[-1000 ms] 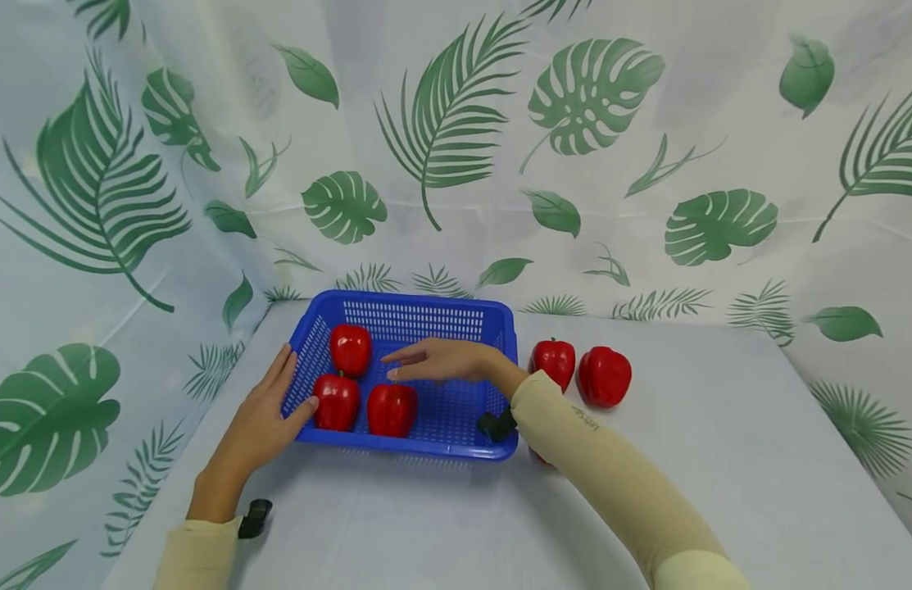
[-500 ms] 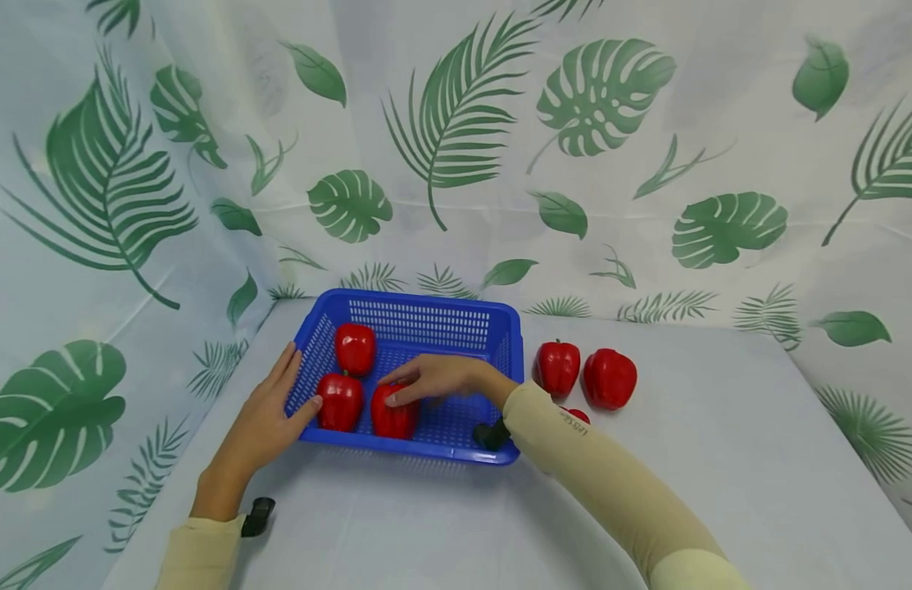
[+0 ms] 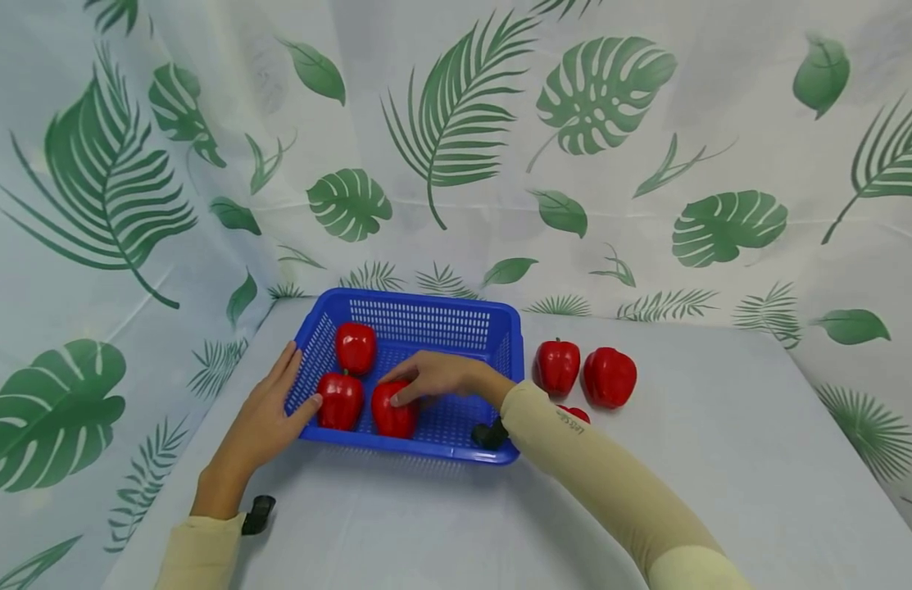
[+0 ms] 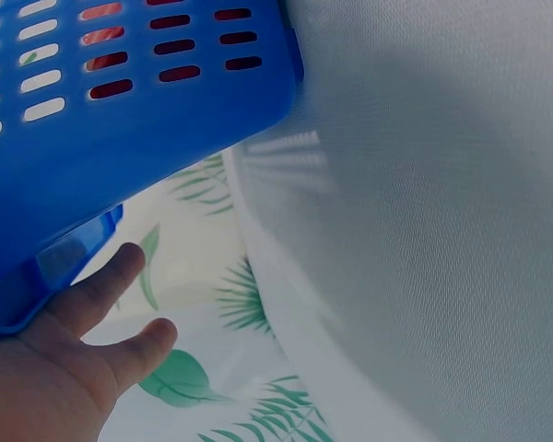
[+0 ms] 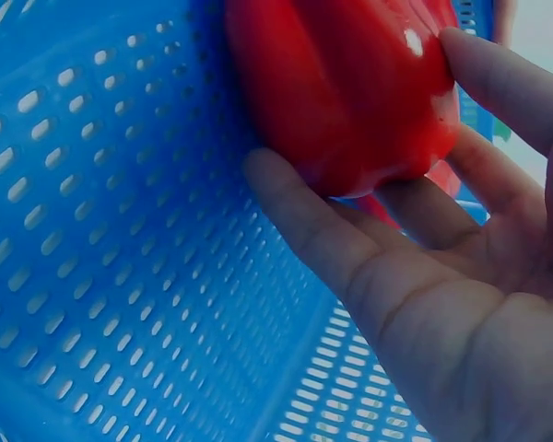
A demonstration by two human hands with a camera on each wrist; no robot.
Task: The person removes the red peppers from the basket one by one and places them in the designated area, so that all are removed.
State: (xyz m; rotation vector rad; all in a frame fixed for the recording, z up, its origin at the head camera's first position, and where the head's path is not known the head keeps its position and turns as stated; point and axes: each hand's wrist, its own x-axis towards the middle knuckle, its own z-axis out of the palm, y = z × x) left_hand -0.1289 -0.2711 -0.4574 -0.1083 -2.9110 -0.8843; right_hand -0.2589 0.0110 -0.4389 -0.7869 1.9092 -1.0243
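Observation:
A blue basket [image 3: 441, 451] holds three red bell peppers. My right hand [image 3: 444, 374] grips the front middle pepper [image 3: 393, 414] from above; in the right wrist view, the fingers of that hand [image 5: 424, 276] close around the lower end of the pepper [image 5: 350, 92]. At the basket's left side, my left hand [image 3: 267, 422] rests with straight fingers along the outer wall and the thumb over the rim, by the front left pepper [image 3: 340, 403]. The left wrist view shows that hand [image 4: 64, 368] with spread fingers beside the basket [image 4: 147, 147].
The third pepper in the basket [image 3: 356, 348] lies at its back left. Right of the basket, two red peppers [image 3: 557, 366] [image 3: 609, 378] stand on the white table [image 3: 721, 426], and another [image 3: 576, 414] is partly hidden by my right sleeve. Leaf-patterned cloth hangs behind.
My right hand has come down from above the front middle pepper and taken hold of it. The left hand stays at the basket's side. The whole head view has shifted slightly.

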